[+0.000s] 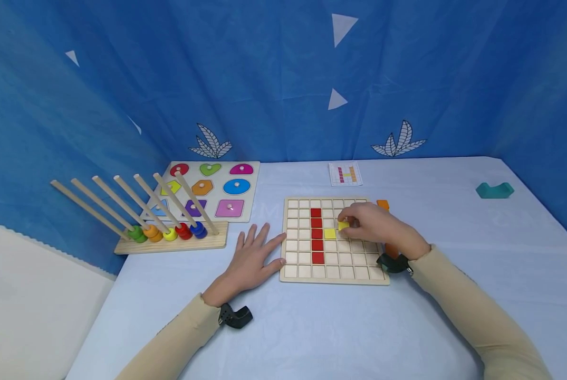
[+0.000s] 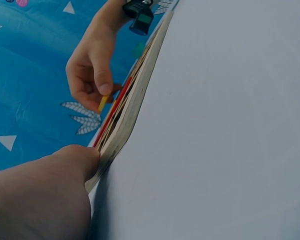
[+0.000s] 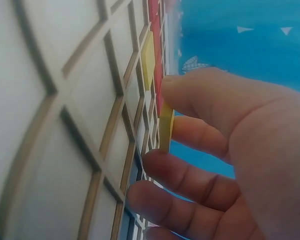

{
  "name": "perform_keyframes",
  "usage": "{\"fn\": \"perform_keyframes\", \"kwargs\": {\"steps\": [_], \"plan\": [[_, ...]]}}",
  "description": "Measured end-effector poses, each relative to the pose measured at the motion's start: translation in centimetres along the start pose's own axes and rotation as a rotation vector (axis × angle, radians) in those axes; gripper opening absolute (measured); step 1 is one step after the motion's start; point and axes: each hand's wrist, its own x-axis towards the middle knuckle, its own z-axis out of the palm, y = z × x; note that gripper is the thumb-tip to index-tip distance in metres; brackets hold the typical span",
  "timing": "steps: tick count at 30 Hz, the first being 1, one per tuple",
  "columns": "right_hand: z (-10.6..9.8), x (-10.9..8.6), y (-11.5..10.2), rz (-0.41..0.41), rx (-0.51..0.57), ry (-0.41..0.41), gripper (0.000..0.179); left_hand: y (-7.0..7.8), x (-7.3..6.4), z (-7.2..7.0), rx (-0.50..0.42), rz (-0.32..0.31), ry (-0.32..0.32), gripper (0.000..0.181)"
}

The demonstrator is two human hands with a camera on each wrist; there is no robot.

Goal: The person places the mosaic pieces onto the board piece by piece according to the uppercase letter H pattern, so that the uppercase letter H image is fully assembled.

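Note:
A wooden grid board (image 1: 307, 272) lies on the table, with a column of several red square tiles (image 1: 317, 234) set in its cells. One yellow tile (image 1: 329, 234) sits in a cell just right of that column. Over the cells to its right, my right hand (image 1: 375, 221) pinches another yellow tile (image 3: 166, 127) between thumb and fingers, tilted on edge close to the grid. My left hand (image 1: 249, 264) rests with fingers spread, its thumb and index fingertip at the board's left edge.
Behind the board lies a small pattern card (image 1: 345, 174). Orange tiles (image 1: 383, 205) show beside the board, partly covered by the right arm. At left stand a peg rack with coloured rings (image 1: 217, 240) and a knobbed shape puzzle (image 1: 252, 195). A teal block (image 1: 495, 190) lies far right.

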Motion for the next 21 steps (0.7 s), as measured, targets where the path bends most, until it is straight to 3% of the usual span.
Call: {"fn": "perform_keyframes", "kwargs": {"steps": [21], "plan": [[0.26,-0.12,-0.68,0.003,0.001,-0.022,0.029,0.34,-0.14,-0.44,-0.015,-0.009,-0.020,0.062]]}}
